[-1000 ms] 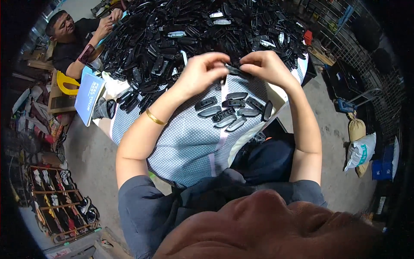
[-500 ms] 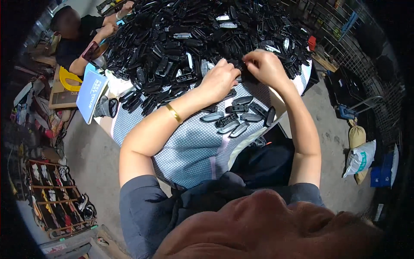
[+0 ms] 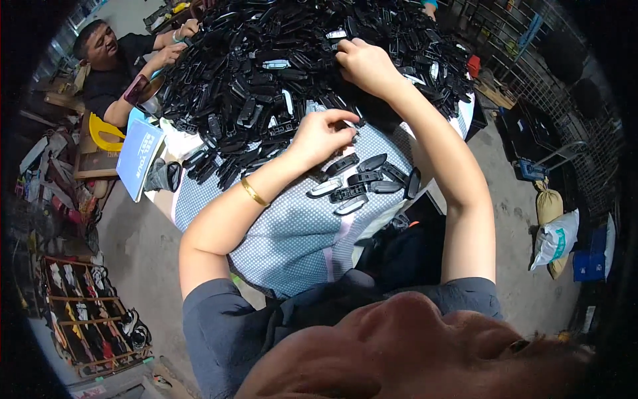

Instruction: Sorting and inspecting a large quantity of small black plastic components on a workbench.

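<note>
A big heap of black plastic clip-like parts (image 3: pixel 259 86), some with shiny faces, covers the far side of a table draped in a patterned cloth (image 3: pixel 279 233). My right hand (image 3: pixel 369 65) reaches into the heap, its fingers bent down with their tips among the parts; what they grip is hidden. At the heap's near edge is my left hand (image 3: pixel 319 138), thumb and index finger curved and apart; I see nothing clearly held there. Just nearer to me, a small group of the same parts (image 3: pixel 365 177) lies on the cloth, apart from the heap.
Across on the left, another person (image 3: pixel 109 60) has both hands at the heap. A blue book (image 3: pixel 138 156) stands by the table's left edge, near a yellow object (image 3: pixel 103 133). A wooden rack (image 3: pixel 86 312) is on the floor at left; sacks (image 3: pixel 555 238) are at right.
My right hand has moved farther away and left, deeper over the heap. My left hand has drawn back slightly and its fingers have spread. One part has gone from the small group's near edge.
</note>
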Demonstrator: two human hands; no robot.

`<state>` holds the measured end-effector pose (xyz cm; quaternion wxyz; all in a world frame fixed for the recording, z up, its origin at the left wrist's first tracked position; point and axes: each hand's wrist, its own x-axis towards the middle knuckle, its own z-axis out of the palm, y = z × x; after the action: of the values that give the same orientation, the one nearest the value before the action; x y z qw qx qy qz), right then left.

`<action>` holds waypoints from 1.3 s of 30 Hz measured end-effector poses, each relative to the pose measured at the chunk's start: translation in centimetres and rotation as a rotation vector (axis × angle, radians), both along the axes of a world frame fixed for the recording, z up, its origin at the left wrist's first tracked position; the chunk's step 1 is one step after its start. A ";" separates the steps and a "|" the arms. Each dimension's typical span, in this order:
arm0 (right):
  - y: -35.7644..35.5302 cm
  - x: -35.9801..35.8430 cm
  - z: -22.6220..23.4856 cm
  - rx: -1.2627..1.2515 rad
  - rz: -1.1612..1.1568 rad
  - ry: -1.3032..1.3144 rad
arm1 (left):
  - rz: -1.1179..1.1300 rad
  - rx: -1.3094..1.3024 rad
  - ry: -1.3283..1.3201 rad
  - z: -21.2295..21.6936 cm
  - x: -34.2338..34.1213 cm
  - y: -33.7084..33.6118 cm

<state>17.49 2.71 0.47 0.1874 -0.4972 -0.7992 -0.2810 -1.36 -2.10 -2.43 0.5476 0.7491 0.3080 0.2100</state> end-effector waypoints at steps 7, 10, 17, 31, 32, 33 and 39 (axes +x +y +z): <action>-5.7 0.3 0.8 -0.170 0.016 0.458 | 0.054 -0.372 -0.423 -0.6 0.0 1.6; -8.5 -0.2 -0.4 -0.426 0.165 0.836 | 0.097 -0.398 -0.482 -0.2 0.1 1.5; -10.8 -1.4 -2.6 -0.268 0.191 0.877 | 0.111 0.000 -0.282 -0.5 -0.1 1.4; -11.4 -3.2 -2.0 -0.243 0.081 0.909 | 0.075 0.050 -0.431 0.9 -0.4 0.4; -11.3 -2.8 -2.0 -0.365 0.094 0.969 | 0.046 0.072 -0.402 1.1 -0.5 0.4; -11.3 -2.5 -2.0 -0.501 0.121 0.994 | 0.010 0.056 -0.405 1.2 -0.6 0.5; -11.8 -3.4 -2.6 -0.218 0.207 0.843 | -0.093 0.177 -0.441 1.1 -1.2 1.2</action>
<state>14.14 -9.06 -2.15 0.4704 -0.5025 -0.7235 0.0523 -2.52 -0.88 -1.29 0.5428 0.7436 0.1268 0.3692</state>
